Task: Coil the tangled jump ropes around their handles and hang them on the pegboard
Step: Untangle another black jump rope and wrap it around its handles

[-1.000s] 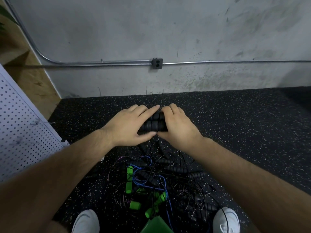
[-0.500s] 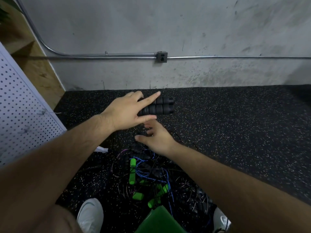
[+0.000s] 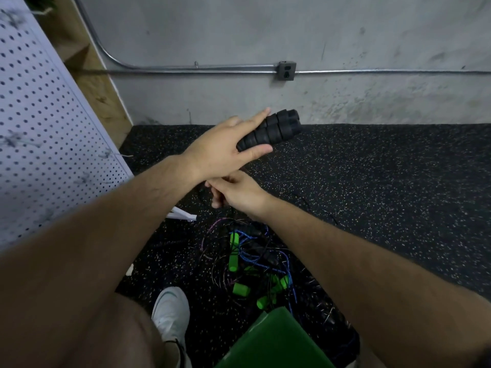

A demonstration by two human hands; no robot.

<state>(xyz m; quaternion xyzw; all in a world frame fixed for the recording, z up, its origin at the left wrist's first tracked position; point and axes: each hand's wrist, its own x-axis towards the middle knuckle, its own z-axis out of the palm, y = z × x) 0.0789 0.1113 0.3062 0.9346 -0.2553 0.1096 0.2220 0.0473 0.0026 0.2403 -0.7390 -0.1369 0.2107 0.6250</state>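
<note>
Our left hand [image 3: 223,152] clasps the black handles [image 3: 273,128], our right hand [image 3: 236,191] grips we cannot tell what, and a snag in the tangled pile [image 3: 255,261] could yank them loose

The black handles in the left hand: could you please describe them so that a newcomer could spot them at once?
Find the grey outlet box on the concrete wall's metal conduit. Just below it, above the speckled floor, the left hand grips two black handles bundled side by side. Unlike the green handles lying in the rope tangle, these are black, ribbed and lifted.
</note>
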